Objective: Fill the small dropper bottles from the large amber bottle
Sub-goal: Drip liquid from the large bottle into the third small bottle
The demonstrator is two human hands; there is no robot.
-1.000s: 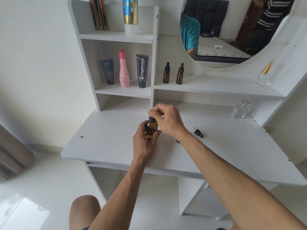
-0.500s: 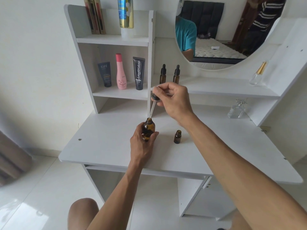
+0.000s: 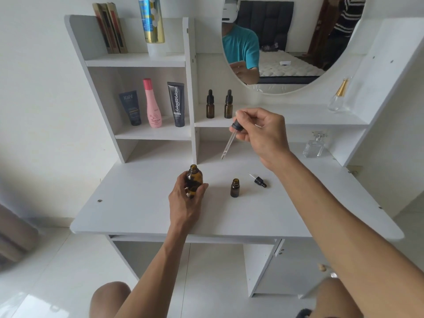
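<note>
A person's left hand [image 3: 187, 198] grips the uncapped large amber bottle [image 3: 194, 182] upright on the white surface [image 3: 137, 203], well back from its front edge, while the right hand [image 3: 263, 134] pinches a long dropper [image 3: 230, 140] raised in the air, tip tilted down between that bottle and a small open dropper bottle [image 3: 235, 188]. A small dropper cap [image 3: 258, 180] lies just beside it; bare surface stretches on either side. Two capped dropper bottles [image 3: 219, 104] stand on the shelf [image 3: 298, 120] near its left end.
</note>
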